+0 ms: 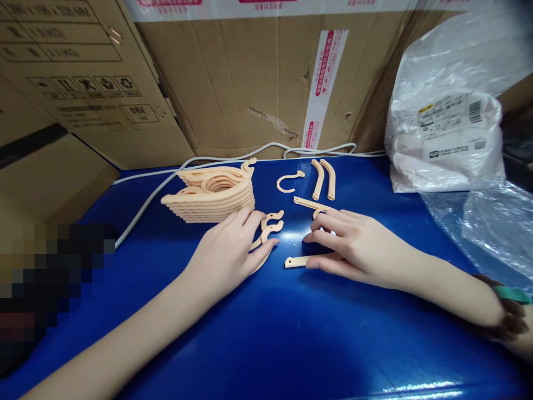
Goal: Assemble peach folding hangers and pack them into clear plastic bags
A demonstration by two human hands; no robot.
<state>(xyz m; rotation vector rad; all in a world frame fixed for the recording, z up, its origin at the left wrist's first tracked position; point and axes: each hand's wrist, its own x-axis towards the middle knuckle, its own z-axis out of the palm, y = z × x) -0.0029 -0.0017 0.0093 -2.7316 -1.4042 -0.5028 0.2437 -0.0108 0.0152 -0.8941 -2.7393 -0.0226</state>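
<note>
My left hand (233, 244) is closed around beige plastic hanger pieces (272, 226) with hooked ends; its palm hides most of them. To its upper left stands a neat stack of similar beige hanger pieces (208, 205). My right hand (350, 241) rests over loose parts, fingers apart, its thumb against a straight beige bar (296, 261). Beyond its fingertips lies another slim bar (308, 203), and a small curved part under the fingers is mostly hidden. A beige hanger hook (287, 180) and two curved arms (325, 180) lie farther back.
Cardboard boxes (250, 83) wall off the back and left of the blue table (266, 344). A white cable (154, 203) runs along the back edge and down the left. Clear plastic bags (449, 133) occupy the right side.
</note>
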